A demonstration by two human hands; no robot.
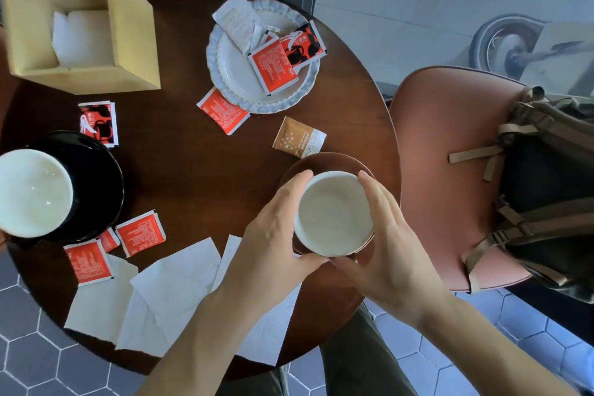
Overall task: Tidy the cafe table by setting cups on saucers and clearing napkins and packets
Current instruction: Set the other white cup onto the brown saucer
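A white cup (334, 212) sits over a brown saucer (324, 161) at the right of the round table. My left hand (273, 235) and my right hand (385, 244) both grip its sides. A second white cup (32, 193) rests on a black saucer (99, 177) at the left edge. Red packets (141, 231) lie below the black saucer, and white napkins (173, 286) spread along the near edge, partly under my left arm. A white scalloped plate (234, 74) holds more red packets (273, 67) and a receipt. A tan packet (299, 141) lies just beyond the brown saucer.
A wooden box (128, 42) with white napkins inside stands at the back left. A red-black packet (98, 122) lies beside the black saucer, another red packet (221, 111) by the plate. A reddish chair (450, 170) with a dark backpack (553, 183) stands right of the dark table (186, 177).
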